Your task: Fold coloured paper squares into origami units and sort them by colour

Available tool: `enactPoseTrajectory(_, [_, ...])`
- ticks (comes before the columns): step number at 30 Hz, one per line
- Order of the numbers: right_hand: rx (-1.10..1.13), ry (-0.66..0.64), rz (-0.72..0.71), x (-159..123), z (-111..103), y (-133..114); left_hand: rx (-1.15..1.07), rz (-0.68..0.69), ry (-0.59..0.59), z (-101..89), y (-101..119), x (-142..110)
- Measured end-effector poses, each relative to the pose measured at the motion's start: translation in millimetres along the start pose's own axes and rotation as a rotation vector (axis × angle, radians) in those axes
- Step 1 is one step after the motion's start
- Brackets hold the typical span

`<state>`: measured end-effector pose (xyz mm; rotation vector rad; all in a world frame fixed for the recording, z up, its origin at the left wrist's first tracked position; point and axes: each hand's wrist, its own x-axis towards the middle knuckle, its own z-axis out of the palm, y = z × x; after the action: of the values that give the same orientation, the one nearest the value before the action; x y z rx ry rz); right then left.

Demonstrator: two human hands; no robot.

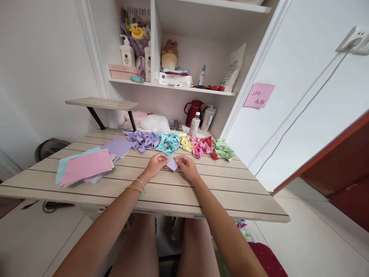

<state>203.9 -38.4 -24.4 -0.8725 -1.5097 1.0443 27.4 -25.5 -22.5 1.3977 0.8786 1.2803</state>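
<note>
A small folded piece of lilac paper (172,164) is held between my two hands, just above the slatted table top (175,188). My left hand (157,163) pinches its left side, and my right hand (186,166) pinches the right corner. Behind them lies a row of folded paper pieces in colour groups: purple ones (143,141), blue ones (168,142), yellow ones (186,142), pink and red ones (201,146), and green ones (224,149). Left of my hands rests a loose stack of coloured paper sheets (86,167), pink on top.
A small raised shelf (102,103) stands on the table's back left. At the back are a plastic bottle (195,124), a dark red jug (193,111), a tumbler (208,117) and a white plastic bag (155,123). Cupboard shelves (173,87) rise above. A pink note (259,95) sticks to the wall.
</note>
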Motion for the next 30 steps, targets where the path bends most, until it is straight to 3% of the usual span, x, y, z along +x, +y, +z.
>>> enactPoseTrajectory(4, [-0.182,-0.041,-0.046,0.2,-1.6,2.6,0.024,0.022,0.008,0.8,3.3,-1.9])
enactPoseTrajectory(9, [-0.316,0.007,-0.074,0.2,-2.7,3.4,-0.03,-0.016,-0.115,3.4,7.3,-7.1])
enactPoseTrajectory(13, [-0.127,0.016,-0.055,0.6,-0.4,0.6,-0.044,-0.041,-0.126,2.4,6.7,-6.6])
enactPoseTrajectory(18, [0.093,0.071,-0.025,2.2,0.6,-2.0,-0.094,-0.013,-0.001,0.7,5.0,-3.5])
enactPoseTrajectory(25, [0.164,0.152,0.002,2.3,-1.0,-2.0,0.006,-0.011,-0.025,3.5,4.3,-5.3])
enactPoseTrajectory(30, [0.125,0.063,0.0,2.3,-2.4,1.9,0.025,0.085,-0.072,1.8,1.7,-3.2])
